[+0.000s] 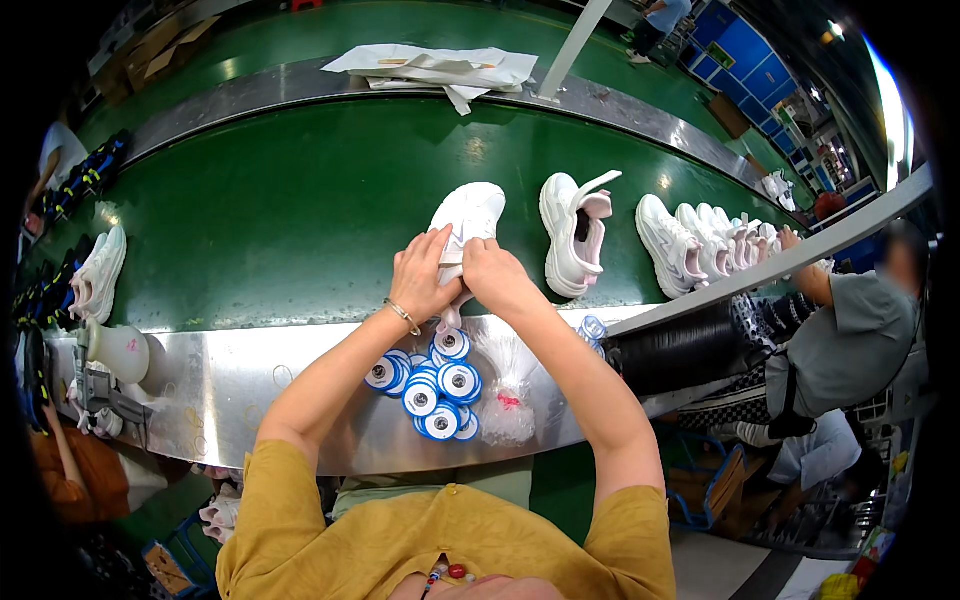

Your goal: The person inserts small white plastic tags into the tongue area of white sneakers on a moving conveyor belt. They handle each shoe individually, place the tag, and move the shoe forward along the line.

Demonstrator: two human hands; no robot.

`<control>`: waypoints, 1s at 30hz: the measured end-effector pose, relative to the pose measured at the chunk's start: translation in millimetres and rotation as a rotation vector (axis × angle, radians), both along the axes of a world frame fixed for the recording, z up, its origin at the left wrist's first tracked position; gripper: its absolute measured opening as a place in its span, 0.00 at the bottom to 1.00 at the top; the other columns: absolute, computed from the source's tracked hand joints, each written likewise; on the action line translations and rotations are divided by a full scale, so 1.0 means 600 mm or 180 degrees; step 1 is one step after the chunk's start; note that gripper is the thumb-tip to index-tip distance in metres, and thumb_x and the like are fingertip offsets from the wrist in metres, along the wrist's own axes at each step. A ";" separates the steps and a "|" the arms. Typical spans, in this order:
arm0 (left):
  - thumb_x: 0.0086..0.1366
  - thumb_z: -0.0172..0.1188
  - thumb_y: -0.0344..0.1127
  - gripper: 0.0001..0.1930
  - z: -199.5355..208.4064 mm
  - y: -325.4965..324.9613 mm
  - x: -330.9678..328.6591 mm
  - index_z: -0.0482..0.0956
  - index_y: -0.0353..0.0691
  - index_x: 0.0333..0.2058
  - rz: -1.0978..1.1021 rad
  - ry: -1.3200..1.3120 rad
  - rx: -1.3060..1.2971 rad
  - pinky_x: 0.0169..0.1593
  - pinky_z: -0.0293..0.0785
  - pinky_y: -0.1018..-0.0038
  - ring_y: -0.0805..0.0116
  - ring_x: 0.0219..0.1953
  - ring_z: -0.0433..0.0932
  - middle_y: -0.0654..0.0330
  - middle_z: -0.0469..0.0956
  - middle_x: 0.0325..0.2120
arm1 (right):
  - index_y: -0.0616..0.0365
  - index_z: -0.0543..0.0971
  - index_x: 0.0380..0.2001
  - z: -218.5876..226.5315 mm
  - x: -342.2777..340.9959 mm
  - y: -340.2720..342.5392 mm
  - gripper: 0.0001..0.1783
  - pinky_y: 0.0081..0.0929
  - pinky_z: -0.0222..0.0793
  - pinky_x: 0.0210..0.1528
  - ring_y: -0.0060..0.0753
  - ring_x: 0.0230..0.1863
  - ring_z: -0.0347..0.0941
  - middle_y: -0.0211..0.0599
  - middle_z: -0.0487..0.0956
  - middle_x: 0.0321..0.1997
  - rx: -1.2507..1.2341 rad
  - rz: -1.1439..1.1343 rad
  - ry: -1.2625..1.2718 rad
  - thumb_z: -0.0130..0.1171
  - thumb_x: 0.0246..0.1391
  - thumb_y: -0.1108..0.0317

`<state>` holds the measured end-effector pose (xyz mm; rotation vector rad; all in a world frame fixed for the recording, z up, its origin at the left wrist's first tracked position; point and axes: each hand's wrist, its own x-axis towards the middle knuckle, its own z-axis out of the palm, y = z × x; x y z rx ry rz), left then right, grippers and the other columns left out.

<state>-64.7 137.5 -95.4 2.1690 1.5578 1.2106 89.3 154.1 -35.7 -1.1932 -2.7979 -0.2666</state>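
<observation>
Since both my hands are on the white sneaker in work, I'd judge that one as unfinished. It sits toe-away on the green belt (300,250), at the near edge, right in front of me. Left hand (423,272): fingers curled closed on its upper. Right hand (497,277): bent in beside the left, closed on the opening; can't tell what the fingertips pinch. Just right, a raised-tongue sneaker (561,230) stands apart with nobody on it; looks left to do, but can't confirm. Same for the sneaker row (665,240) further right.

Counts: one white sneaker (468,210) in hand, one raised-tongue one, at least six in the row (overlapping). Blue-rimmed discs (421,397): five faces clear, more under them, exact total hidden. One clear plastic bag (505,430), beside the discs.
</observation>
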 end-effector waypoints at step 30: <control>0.60 0.50 0.28 0.16 0.105 0.080 -0.014 0.70 0.31 0.48 0.0512 0.0276 0.0853 0.55 0.65 0.62 0.49 0.52 0.69 0.44 0.72 0.47 | 0.58 0.77 0.29 0.007 0.094 0.008 0.12 0.40 0.66 0.37 0.41 0.38 0.72 0.37 0.77 0.32 0.0238 -0.0936 0.2115 0.60 0.44 0.62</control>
